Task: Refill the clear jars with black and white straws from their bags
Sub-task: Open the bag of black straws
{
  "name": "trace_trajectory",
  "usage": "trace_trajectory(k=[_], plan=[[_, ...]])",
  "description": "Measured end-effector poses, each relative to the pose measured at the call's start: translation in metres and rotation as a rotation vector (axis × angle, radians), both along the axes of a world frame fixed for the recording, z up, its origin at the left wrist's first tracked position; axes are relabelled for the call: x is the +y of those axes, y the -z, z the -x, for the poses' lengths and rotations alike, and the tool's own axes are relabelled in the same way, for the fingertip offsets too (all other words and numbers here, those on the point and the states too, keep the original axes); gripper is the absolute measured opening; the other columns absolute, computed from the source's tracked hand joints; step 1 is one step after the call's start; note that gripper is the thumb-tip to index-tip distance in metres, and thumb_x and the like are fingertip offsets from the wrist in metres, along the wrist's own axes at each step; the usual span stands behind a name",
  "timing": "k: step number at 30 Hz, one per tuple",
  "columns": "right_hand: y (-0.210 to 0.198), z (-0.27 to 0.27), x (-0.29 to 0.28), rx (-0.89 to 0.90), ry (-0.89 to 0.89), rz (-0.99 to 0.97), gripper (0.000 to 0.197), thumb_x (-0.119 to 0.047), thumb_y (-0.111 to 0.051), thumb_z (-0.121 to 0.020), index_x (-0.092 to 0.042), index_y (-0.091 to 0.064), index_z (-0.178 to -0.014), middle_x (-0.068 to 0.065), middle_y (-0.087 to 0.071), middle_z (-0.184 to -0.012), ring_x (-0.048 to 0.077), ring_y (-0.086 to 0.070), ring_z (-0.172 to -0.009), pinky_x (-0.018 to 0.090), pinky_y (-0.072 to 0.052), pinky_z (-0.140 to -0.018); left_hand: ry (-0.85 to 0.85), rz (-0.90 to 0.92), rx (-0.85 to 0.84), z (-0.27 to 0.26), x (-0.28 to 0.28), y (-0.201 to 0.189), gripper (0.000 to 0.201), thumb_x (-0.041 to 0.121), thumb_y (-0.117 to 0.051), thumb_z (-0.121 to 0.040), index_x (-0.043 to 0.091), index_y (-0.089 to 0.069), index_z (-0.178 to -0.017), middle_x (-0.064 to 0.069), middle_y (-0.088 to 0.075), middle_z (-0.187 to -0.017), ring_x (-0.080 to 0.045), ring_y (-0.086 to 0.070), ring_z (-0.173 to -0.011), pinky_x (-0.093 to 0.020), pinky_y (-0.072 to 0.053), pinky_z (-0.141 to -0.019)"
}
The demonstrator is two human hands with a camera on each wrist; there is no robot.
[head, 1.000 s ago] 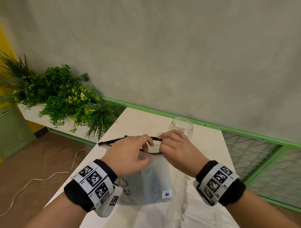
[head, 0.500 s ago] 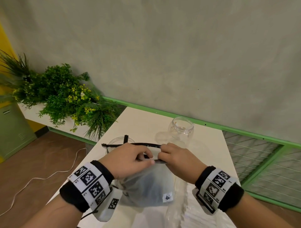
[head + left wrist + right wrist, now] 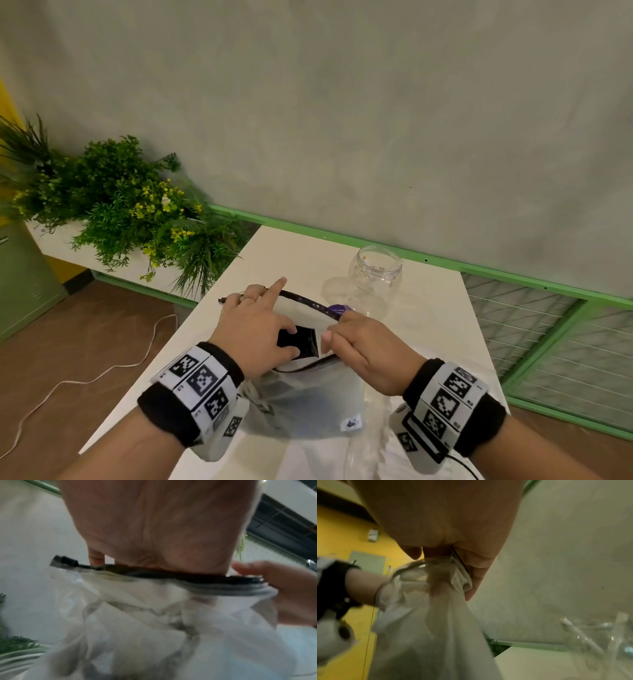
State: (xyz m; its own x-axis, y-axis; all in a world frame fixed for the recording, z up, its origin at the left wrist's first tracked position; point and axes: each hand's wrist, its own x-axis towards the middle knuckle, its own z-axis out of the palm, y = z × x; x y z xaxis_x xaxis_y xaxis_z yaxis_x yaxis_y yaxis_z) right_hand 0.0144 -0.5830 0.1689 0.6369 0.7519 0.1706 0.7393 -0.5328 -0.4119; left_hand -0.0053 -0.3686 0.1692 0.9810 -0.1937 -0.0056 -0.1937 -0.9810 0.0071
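A translucent zip bag [image 3: 308, 404] with a black zipper strip hangs over the white table [image 3: 428, 325], its mouth pulled open. My left hand [image 3: 260, 329] grips the left side of the mouth, index finger straight along the far rim and thumb against a black bundle [image 3: 299, 342] inside. In the left wrist view my palm [image 3: 154, 527] covers the zipper rim of the bag [image 3: 154, 628] and hides the fingers. Over on the right end, my right hand [image 3: 359, 346] pinches the rim, bunching the bag [image 3: 436, 635]. A clear jar [image 3: 375, 277] stands beyond, open.
A clear plastic bag of white straws [image 3: 366, 455] lies at the near table edge under my right wrist. Green plants [image 3: 120, 212] fill a planter left of the table. A green rail [image 3: 479, 270] runs along the wall behind. A white cable [image 3: 85, 377] trails on the floor.
The bag's mouth, held together before, now gapes open and shows a black bundle inside. My left index finger has straightened, and both hands sit lower and nearer to me.
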Motion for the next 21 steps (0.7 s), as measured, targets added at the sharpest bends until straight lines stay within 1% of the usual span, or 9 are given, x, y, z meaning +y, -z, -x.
trace_trajectory(k=[3,5,7,9,11,13,16,19,21], plan=[[-0.001,-0.001,0.005,0.050,0.083,-0.101,0.029,-0.040,-0.046,-0.092,-0.018,-0.064,-0.084,-0.004,-0.055,-0.067,0.007,-0.046,-0.071,0.034,-0.045,-0.068,-0.052,-0.061,0.048,-0.008,0.001,0.006,0.054,0.067,-0.050,-0.075,0.047,-0.051,-0.125,0.003,-0.024,-0.154,-0.025,-0.030,-0.131,-0.043,-0.027,-0.100],[-0.001,0.001,0.006,0.007,0.086,-0.154,0.008,-0.020,-0.064,-0.085,-0.020,-0.065,-0.093,-0.007,-0.054,-0.087,0.002,-0.046,-0.079,0.027,-0.046,-0.073,-0.103,-0.062,0.052,-0.012,0.007,0.009,0.060,0.065,-0.050,-0.076,0.041,-0.044,-0.130,0.005,-0.044,-0.137,-0.024,-0.038,-0.124,-0.041,-0.031,-0.098],[0.004,0.000,0.005,-0.088,0.126,-0.102,0.034,-0.005,-0.065,-0.080,-0.026,-0.060,-0.105,-0.006,-0.039,-0.127,0.007,-0.042,-0.105,0.022,-0.042,-0.087,-0.134,-0.039,0.007,-0.014,0.011,0.010,0.058,0.059,-0.051,-0.081,0.037,-0.042,-0.134,0.006,-0.051,-0.129,-0.022,-0.041,-0.121,-0.038,-0.034,-0.098],[0.009,-0.003,0.004,-0.063,0.233,0.029,0.050,0.006,-0.057,-0.078,-0.029,-0.059,-0.113,-0.002,-0.021,-0.147,0.015,-0.034,-0.122,0.025,-0.038,-0.098,-0.143,0.008,-0.063,-0.014,0.012,0.010,0.050,0.050,-0.052,-0.085,0.038,-0.045,-0.133,0.007,-0.053,-0.127,-0.021,-0.044,-0.120,-0.035,-0.035,-0.098],[0.011,-0.008,0.003,0.079,0.266,0.146,0.053,0.011,-0.046,-0.077,-0.024,-0.066,-0.111,0.003,-0.040,-0.138,0.020,-0.044,-0.118,0.027,-0.041,-0.095,-0.137,0.062,-0.102,-0.013,0.012,0.010,0.044,0.044,-0.053,-0.088,0.038,-0.048,-0.131,0.009,-0.055,-0.123,-0.019,-0.046,-0.118,-0.034,-0.036,-0.096],[0.011,-0.013,0.002,0.191,0.246,0.136,0.053,0.012,-0.039,-0.077,-0.020,-0.071,-0.105,-0.002,-0.060,-0.108,0.013,-0.057,-0.094,0.020,-0.044,-0.079,-0.129,0.085,-0.117,-0.012,0.012,0.010,0.038,0.042,-0.051,-0.089,0.039,-0.051,-0.128,0.010,-0.057,-0.120,-0.018,-0.046,-0.115,-0.033,-0.036,-0.094],[0.009,-0.013,0.005,0.210,0.249,-0.058,0.052,0.015,-0.035,-0.075,-0.015,-0.072,-0.097,-0.013,-0.050,-0.082,-0.004,-0.048,-0.072,0.008,-0.036,-0.067,-0.131,0.109,-0.120,-0.012,0.017,0.005,0.032,0.044,-0.049,-0.090,0.041,-0.056,-0.121,0.012,-0.059,-0.113,-0.017,-0.047,-0.110,-0.033,-0.037,-0.092],[0.015,-0.009,0.005,0.293,0.273,-0.259,0.056,0.017,-0.030,-0.070,-0.021,-0.070,-0.084,-0.009,-0.042,-0.076,-0.001,-0.043,-0.068,0.013,-0.034,-0.064,-0.132,0.096,-0.081,-0.009,0.022,-0.001,0.030,0.050,-0.046,-0.090,0.045,-0.060,-0.116,0.012,-0.059,-0.108,-0.017,-0.046,-0.111,-0.034,-0.035,-0.093],[0.020,-0.005,0.007,0.371,0.305,-0.354,0.053,0.010,-0.030,-0.068,-0.029,-0.066,-0.076,-0.004,-0.042,-0.075,0.003,-0.040,-0.067,0.018,-0.033,-0.063,-0.128,0.084,-0.070,-0.007,0.022,-0.003,0.031,0.051,-0.045,-0.090,0.046,-0.058,-0.118,0.012,-0.058,-0.109,-0.017,-0.045,-0.113,-0.035,-0.034,-0.094]])
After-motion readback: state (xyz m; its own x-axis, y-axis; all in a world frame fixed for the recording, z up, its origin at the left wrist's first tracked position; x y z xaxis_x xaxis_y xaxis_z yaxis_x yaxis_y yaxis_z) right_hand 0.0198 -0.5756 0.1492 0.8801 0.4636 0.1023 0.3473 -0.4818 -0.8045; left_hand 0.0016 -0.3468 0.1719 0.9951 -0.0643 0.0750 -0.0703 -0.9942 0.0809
